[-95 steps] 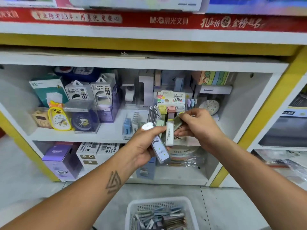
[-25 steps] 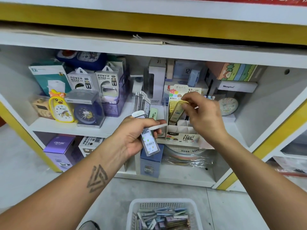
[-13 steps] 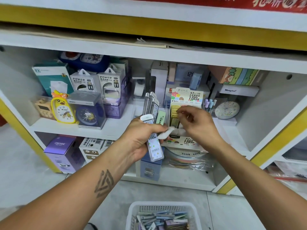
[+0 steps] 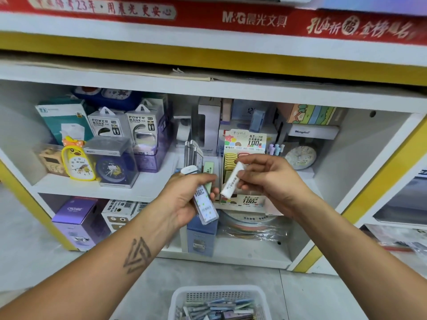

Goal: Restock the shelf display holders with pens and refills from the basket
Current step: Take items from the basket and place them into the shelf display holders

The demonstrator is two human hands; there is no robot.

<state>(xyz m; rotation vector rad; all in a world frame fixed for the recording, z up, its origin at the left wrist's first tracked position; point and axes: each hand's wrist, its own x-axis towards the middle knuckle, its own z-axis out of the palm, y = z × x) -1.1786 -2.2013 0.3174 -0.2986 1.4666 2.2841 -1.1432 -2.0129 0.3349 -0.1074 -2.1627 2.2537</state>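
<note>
The white refill case point(image 4: 231, 181) is now in our right hand point(image 4: 269, 179). Half a second ago our right hand was just reaching for it at our left hand, and a second ago our right hand was putting a yellow case into the display holder point(image 4: 245, 172). So one case has gone in, and we think this white one goes in next.

Our right hand is up in front of the holder, just beside the yellow cases point(image 4: 229, 160). Its grip is a pinch: thumb and fingers close on the white case, which tilts with its top end toward the shelf.

Our left hand point(image 4: 184, 199) is lower and to the left, near the shelf edge. Its grip is curled round a small bunch of refill cases point(image 4: 204, 204), with a clear spotted one in front.

The basket point(image 4: 219, 301) sits on the floor below our arms. It has many more pens and refills in it, so we think there is lots left to do.
</note>
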